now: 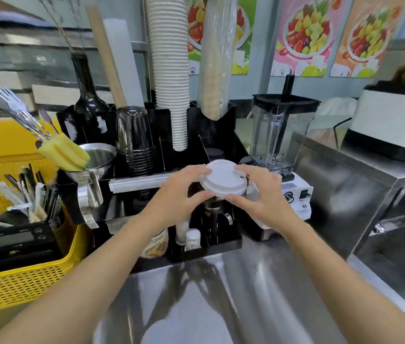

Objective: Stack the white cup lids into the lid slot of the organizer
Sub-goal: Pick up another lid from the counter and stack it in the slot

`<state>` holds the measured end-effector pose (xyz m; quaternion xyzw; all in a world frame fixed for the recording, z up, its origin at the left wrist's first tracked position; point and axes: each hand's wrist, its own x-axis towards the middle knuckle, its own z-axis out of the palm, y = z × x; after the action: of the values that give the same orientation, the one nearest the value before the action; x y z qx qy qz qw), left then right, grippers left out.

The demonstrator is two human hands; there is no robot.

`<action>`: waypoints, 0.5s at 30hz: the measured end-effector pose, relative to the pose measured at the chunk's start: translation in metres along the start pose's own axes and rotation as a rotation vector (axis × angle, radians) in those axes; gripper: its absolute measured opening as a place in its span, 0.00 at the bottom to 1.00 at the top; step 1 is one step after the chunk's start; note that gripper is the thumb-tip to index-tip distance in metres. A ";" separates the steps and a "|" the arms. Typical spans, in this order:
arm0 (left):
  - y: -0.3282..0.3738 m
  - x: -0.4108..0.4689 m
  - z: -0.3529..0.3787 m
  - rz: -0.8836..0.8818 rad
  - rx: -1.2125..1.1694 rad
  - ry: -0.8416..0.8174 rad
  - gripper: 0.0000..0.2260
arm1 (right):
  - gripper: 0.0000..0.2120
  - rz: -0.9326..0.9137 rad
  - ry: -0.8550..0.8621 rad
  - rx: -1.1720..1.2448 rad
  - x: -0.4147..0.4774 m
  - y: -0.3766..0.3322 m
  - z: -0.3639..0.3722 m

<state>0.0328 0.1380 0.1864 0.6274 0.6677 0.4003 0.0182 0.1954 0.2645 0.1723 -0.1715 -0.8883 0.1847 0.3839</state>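
Note:
A small stack of white cup lids point(223, 178) is held tilted in the air between both hands, just above the front part of the black organizer point(211, 247). My left hand point(179, 194) grips the stack's left edge, fingers spread around the rim. My right hand point(261, 197) grips the right edge, thumb under the rim. The organizer's rear slots hold a tall stack of white paper cups point(170, 70), a sleeve of clear cups point(217, 58) and upside-down dark cups point(134, 142). The compartment directly beneath the lids is dark and partly hidden by my hands.
A blender point(278, 135) stands just right of the organizer. A yellow basket point(22, 279) with a scale, utensils and a steel funnel point(92, 165) sits at the left. A steel counter point(221, 306) lies in front, with a raised steel unit point(370, 184) at the right.

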 end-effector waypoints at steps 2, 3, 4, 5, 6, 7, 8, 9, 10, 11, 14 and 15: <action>0.002 0.027 -0.007 0.031 0.042 0.006 0.18 | 0.31 0.009 0.030 -0.021 0.024 0.006 -0.007; 0.002 0.040 -0.009 0.035 0.065 -0.003 0.18 | 0.30 0.019 0.029 -0.032 0.036 0.010 -0.009; 0.001 0.052 -0.010 0.039 0.095 -0.013 0.18 | 0.29 0.026 0.018 -0.051 0.047 0.015 -0.010; -0.002 0.063 -0.010 0.038 0.122 -0.023 0.18 | 0.29 0.029 -0.001 -0.088 0.057 0.020 -0.011; -0.004 0.073 -0.009 0.031 0.137 -0.033 0.17 | 0.29 0.029 -0.027 -0.138 0.067 0.026 -0.011; -0.007 0.081 -0.007 0.016 0.140 -0.042 0.17 | 0.29 0.030 -0.057 -0.187 0.075 0.031 -0.011; -0.010 0.089 -0.005 -0.003 0.142 -0.053 0.17 | 0.28 0.038 -0.087 -0.226 0.082 0.037 -0.010; -0.013 0.096 -0.003 -0.019 0.157 -0.069 0.17 | 0.27 0.046 -0.111 -0.258 0.089 0.043 -0.008; -0.016 0.101 -0.001 -0.030 0.193 -0.096 0.17 | 0.25 0.055 -0.135 -0.285 0.095 0.048 -0.006; -0.019 0.106 0.002 -0.036 0.241 -0.127 0.18 | 0.23 0.054 -0.157 -0.313 0.100 0.053 -0.004; -0.027 0.116 0.009 -0.020 0.401 -0.210 0.19 | 0.21 0.042 -0.242 -0.420 0.112 0.062 0.000; -0.031 0.119 0.012 0.011 0.473 -0.229 0.19 | 0.20 0.043 -0.284 -0.466 0.115 0.064 0.001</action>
<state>-0.0118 0.2493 0.2178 0.6590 0.7329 0.1594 -0.0557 0.1309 0.3718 0.2132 -0.2464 -0.9480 0.0055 0.2015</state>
